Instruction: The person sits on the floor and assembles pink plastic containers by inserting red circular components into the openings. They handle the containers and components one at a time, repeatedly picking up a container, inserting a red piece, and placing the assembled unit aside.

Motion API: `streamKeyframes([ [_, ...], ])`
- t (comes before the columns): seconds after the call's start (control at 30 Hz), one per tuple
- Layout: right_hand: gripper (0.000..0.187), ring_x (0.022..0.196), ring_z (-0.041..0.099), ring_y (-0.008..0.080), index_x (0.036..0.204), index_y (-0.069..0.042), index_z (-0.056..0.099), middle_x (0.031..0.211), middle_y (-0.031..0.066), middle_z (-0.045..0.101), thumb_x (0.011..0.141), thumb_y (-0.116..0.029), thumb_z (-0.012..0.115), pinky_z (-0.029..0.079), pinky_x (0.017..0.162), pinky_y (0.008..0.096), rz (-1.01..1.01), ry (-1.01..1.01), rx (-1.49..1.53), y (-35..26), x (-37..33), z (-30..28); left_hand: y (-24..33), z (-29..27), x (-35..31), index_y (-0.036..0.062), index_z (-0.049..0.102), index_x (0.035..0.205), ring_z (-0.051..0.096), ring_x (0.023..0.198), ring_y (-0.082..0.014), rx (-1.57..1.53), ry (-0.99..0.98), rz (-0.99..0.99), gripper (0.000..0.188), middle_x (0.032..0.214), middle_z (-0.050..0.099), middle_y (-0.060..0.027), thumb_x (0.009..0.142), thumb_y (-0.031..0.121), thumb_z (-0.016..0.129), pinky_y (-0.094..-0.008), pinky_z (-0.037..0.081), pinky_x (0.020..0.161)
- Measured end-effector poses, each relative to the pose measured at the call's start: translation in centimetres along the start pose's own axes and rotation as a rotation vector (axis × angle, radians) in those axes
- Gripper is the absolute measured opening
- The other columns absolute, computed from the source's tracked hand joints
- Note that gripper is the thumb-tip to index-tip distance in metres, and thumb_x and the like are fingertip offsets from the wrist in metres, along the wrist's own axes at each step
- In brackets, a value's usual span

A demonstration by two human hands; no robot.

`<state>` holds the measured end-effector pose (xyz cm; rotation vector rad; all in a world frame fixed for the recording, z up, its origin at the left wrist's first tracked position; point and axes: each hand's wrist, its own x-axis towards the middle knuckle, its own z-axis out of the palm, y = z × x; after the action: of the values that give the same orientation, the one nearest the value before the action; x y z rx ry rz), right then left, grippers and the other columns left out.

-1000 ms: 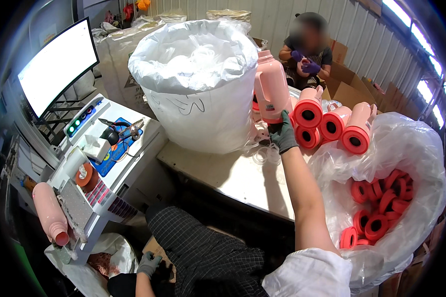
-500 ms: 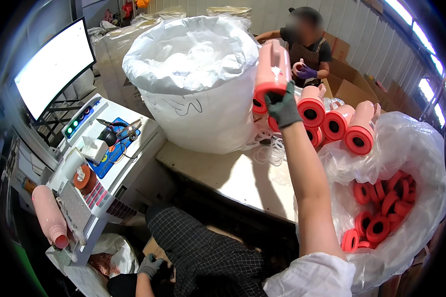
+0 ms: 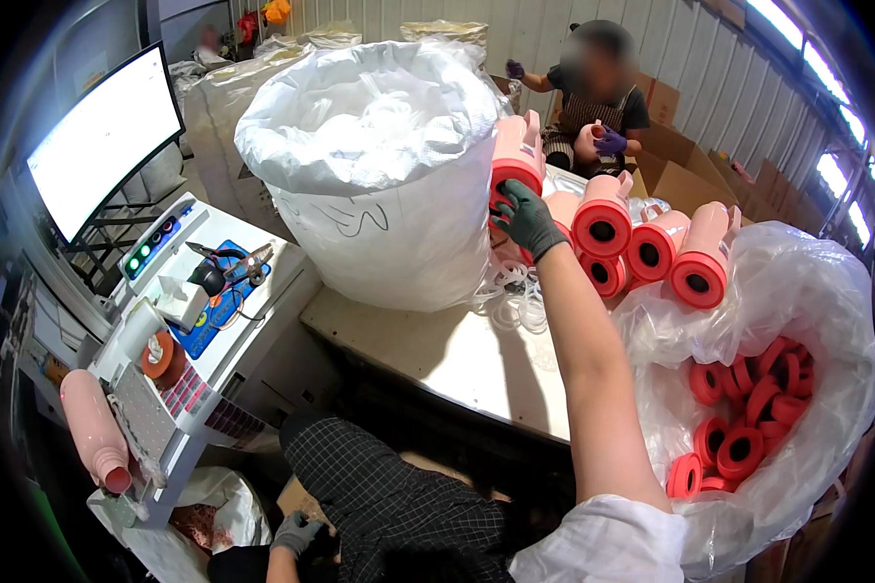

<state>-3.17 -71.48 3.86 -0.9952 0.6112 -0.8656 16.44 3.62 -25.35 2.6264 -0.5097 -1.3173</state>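
My right hand, in a grey-green glove, is stretched forward at the red base ring of a pink handled bottle. Its fingers are slightly apart in front of the base. That bottle lies beside the big white sack, its base toward me. Close by on the right, several more pink bottles are piled on their sides, red-ringed bases facing me. Low at the left, my left hand, in a grey glove, rests beside my leg with its fingers loosely apart and nothing visible in them.
The white sack holds translucent white rings, some loose on the table. At right, a clear plastic bag contains red rings. Pliers and a pink bottle lie left, near a monitor. A co-worker handles a pink bottle across the table.
My right hand has lowered the pink bottle beside the sack, and its fingers have loosened at the base. The co-worker's other hand has risen into view. My left hand has barely moved.
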Motion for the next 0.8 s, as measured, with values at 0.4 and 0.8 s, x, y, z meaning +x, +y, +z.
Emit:
streamKeyframes([
  [0.4, 0.034, 0.097, 0.069, 0.0196, 0.114, 0.003, 0.072, 0.100, 0.0151, 0.075, 0.097, -0.026, 0.068, 0.054, 0.088, 0.0340, -0.456, 0.373, -0.504, 6.8, 2.1, -1.3, 1.5, 0.0, -1.0, 0.0000, 0.068, 0.126, 0.069, 0.114, -0.0359, -0.001, 0.131, 0.094, 0.069, 0.118, 0.072, -0.0220, 0.081, 0.052, 0.077, -0.0429, 0.054, 0.096],
  [0.8, 0.045, 0.096, 0.062, 0.0204, 0.136, 0.006, 0.056, 0.124, 0.0173, 0.060, 0.096, -0.011, 0.067, 0.052, 0.090, 0.0331, -0.790, 0.220, -0.614, 7.8, -14.8, 8.6, 1.0, 0.1, -0.3, 0.0011, 0.068, 0.113, 0.070, 0.106, -0.0382, 0.044, 0.140, 0.129, 0.061, 0.112, 0.071, -0.0249, 0.082, 0.053, 0.074, -0.0444, 0.054, 0.090],
])
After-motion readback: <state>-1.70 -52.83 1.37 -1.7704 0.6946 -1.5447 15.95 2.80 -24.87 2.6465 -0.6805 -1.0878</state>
